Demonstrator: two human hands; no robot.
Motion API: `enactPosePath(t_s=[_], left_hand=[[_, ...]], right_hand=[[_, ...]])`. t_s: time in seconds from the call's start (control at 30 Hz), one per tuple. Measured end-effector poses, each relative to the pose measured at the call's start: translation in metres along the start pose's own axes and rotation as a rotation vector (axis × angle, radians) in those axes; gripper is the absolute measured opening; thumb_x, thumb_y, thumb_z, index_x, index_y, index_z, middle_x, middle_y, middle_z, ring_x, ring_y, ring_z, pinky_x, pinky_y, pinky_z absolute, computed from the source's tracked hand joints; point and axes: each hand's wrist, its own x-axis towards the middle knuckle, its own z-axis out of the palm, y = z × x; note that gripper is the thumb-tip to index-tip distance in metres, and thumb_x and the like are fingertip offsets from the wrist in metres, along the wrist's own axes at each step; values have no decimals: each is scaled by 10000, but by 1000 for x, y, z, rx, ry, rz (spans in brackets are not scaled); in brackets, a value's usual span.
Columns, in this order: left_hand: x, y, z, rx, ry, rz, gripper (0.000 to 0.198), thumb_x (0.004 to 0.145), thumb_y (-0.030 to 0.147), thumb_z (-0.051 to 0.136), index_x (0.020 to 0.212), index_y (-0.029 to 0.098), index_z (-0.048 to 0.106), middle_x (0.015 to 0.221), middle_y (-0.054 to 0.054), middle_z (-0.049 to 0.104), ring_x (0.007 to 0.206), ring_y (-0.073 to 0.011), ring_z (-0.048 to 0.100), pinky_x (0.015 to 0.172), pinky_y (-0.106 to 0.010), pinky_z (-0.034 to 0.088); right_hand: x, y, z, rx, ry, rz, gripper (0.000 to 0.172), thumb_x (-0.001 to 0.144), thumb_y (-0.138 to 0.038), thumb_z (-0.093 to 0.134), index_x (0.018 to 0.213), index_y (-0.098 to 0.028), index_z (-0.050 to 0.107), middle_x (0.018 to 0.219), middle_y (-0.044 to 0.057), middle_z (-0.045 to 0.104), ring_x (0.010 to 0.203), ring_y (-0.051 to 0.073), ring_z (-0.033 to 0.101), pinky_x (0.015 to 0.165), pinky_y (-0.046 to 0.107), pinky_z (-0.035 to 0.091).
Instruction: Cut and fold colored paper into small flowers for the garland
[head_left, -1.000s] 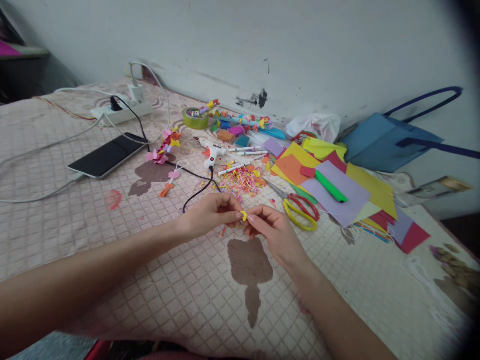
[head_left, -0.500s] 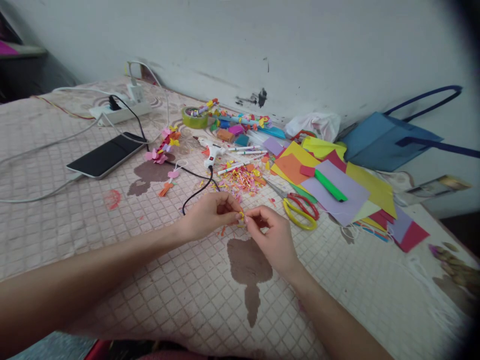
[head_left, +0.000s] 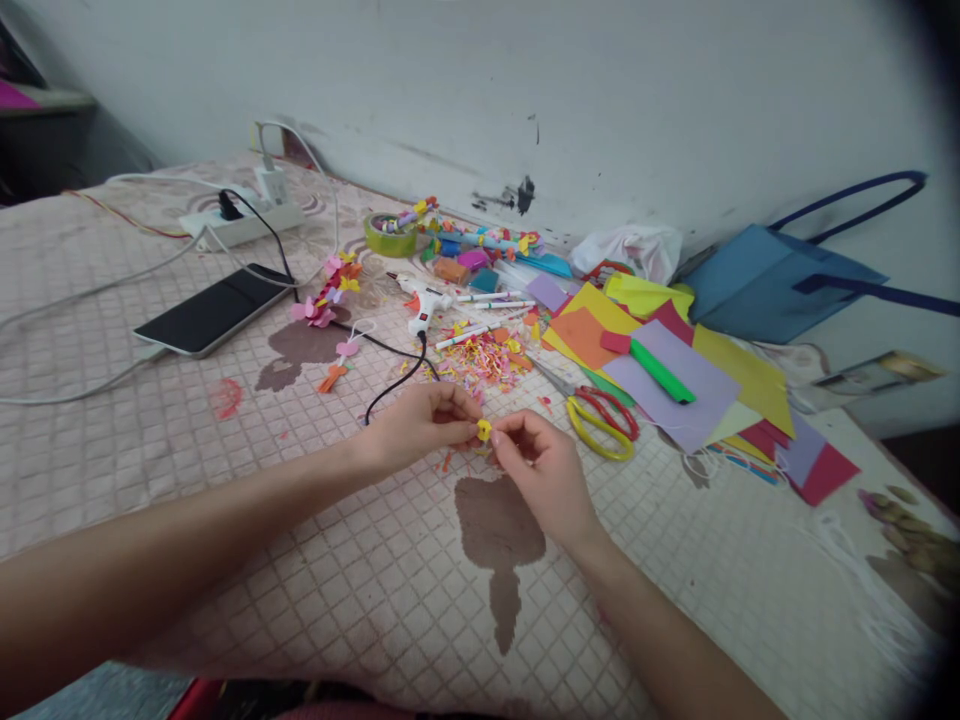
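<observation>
A tiny yellow paper piece [head_left: 484, 430] is pinched between the fingertips of both hands, just above the quilted pink bedcover [head_left: 247, 500]. My left hand [head_left: 418, 428] grips it from the left with thumb and forefinger. My right hand [head_left: 541, 473] meets it from the right, fingers curled and closed on it. A heap of coloured paper scraps [head_left: 484, 358] lies just beyond the hands. Yellow and red scissors [head_left: 602, 418] rest to the right of my right hand.
A white glue gun [head_left: 424, 300] with a black cord, marker pens, a tape roll [head_left: 391, 236] and a paper flower garland [head_left: 330, 292] lie further back. Coloured paper sheets [head_left: 675, 375] and a blue bag [head_left: 772, 285] are at the right. A phone [head_left: 212, 311] and power strip [head_left: 244, 225] are at the left.
My right hand's fingers have curled in closer to my left hand, and the yellow piece has turned slightly between the fingertips. Nothing else on the bed has moved.
</observation>
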Motion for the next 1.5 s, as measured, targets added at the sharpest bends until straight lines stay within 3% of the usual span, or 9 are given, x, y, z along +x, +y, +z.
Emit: enactPosePath(t_s=[0.13, 0.33, 0.43, 0.57, 0.77, 1.03, 1.17, 1.33, 1.5], left_hand=[[-1, 2, 0, -86, 8, -60, 154, 698, 150, 667, 813, 116, 571, 719, -4, 646, 616, -77, 589, 625, -217, 462], [-2, 2, 0, -303, -56, -132, 179, 701, 161, 682, 847, 134, 582, 717, -4, 649, 643, -81, 607, 657, -218, 469], [-1, 3, -1, -269, -55, -112, 174, 713, 173, 669, 853, 133, 575, 720, -8, 645, 631, -78, 596, 640, -215, 460], [-1, 3, -1, -61, -8, -11, 165, 721, 171, 646, 853, 125, 558, 728, -2, 631, 620, -78, 578, 596, -206, 440], [-3, 3, 1, 92, -19, 99, 160, 714, 175, 634, 840, 126, 548, 746, -13, 627, 683, -110, 597, 651, -243, 469], [-1, 6, -1, -25, -49, 8, 189, 722, 205, 640, 858, 122, 539, 740, -7, 615, 636, -80, 568, 617, -211, 445], [-2, 7, 1, 23, -16, -12, 221, 770, 325, 606, 827, 122, 540, 719, -7, 610, 623, -87, 567, 601, -216, 446], [-4, 3, 3, 180, -35, 95, 248, 741, 342, 645, 775, 115, 549, 695, -14, 614, 631, -105, 568, 577, -215, 434], [-4, 4, 2, 122, -68, 28, 207, 776, 308, 610, 771, 110, 551, 675, -15, 618, 607, -95, 565, 590, -221, 444]], right_hand=[[4, 3, -1, 428, -104, 278, 128, 774, -308, 575, 755, -182, 559, 612, -25, 569, 543, 109, 555, 499, 224, 449], [6, 5, -3, 641, -149, 373, 138, 724, -297, 631, 728, -180, 559, 650, -30, 568, 535, 93, 550, 475, 203, 438], [5, 6, -3, 649, -147, 351, 137, 749, -303, 618, 729, -179, 564, 665, -24, 568, 543, 91, 550, 474, 196, 435], [5, 4, -2, 623, -135, 304, 238, 807, -389, 559, 713, -171, 565, 670, -13, 548, 539, 91, 540, 466, 199, 428], [4, 3, -2, 403, -129, 229, 197, 768, -361, 621, 731, -175, 568, 612, -24, 550, 545, 97, 526, 488, 205, 427], [5, 7, -1, 507, -140, 259, 124, 791, -279, 573, 724, -176, 553, 637, -24, 565, 567, 100, 556, 505, 212, 444], [3, 6, -2, 372, -74, 170, 124, 810, -283, 555, 741, -179, 553, 624, -24, 567, 558, 102, 538, 528, 226, 447], [0, 1, 0, 210, -2, 79, 124, 817, -270, 550, 738, -176, 563, 637, -16, 567, 573, 108, 531, 541, 230, 435], [2, 1, 3, 437, -71, 190, 132, 807, -284, 563, 731, -177, 559, 620, -24, 574, 542, 96, 539, 522, 219, 439]])
